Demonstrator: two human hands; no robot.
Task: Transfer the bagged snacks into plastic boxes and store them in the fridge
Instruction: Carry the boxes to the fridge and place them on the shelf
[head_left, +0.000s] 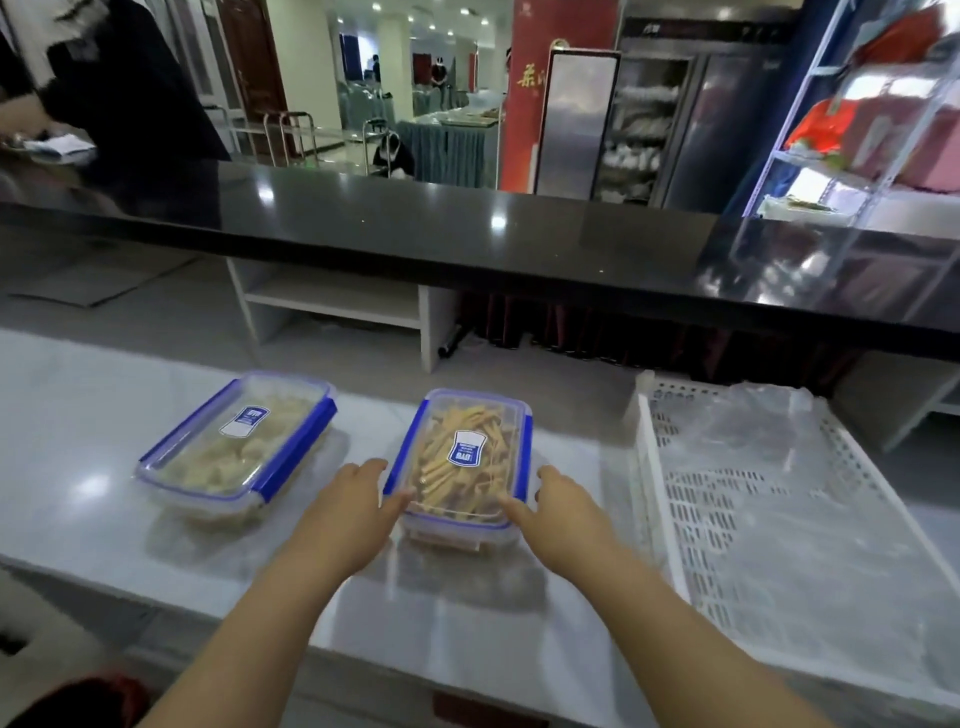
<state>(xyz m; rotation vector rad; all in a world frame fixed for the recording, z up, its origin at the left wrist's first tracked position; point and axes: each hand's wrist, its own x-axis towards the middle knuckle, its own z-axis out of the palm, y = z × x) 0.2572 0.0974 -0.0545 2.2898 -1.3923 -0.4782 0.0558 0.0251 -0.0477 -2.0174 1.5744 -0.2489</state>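
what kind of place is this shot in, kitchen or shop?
Probably the staff side of a serving counter in a canteen or banquet hall: a long black counter faces a room of skirted tables, with a steel cabinet of what look like stacked dishes.

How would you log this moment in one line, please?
left hand touches middle box, left side | right hand touches right side | lid on | plastic bag in crate

The print on the label (469, 448) of the stick-snack box (441, 499) is too small for me to read. My left hand (358, 499) and right hand (558, 501) blur at its near corners, so I cannot tell grip from touch. The white perforated tray (655, 499) runs off the right edge, and the clear bag (769, 447) in it is only haze.
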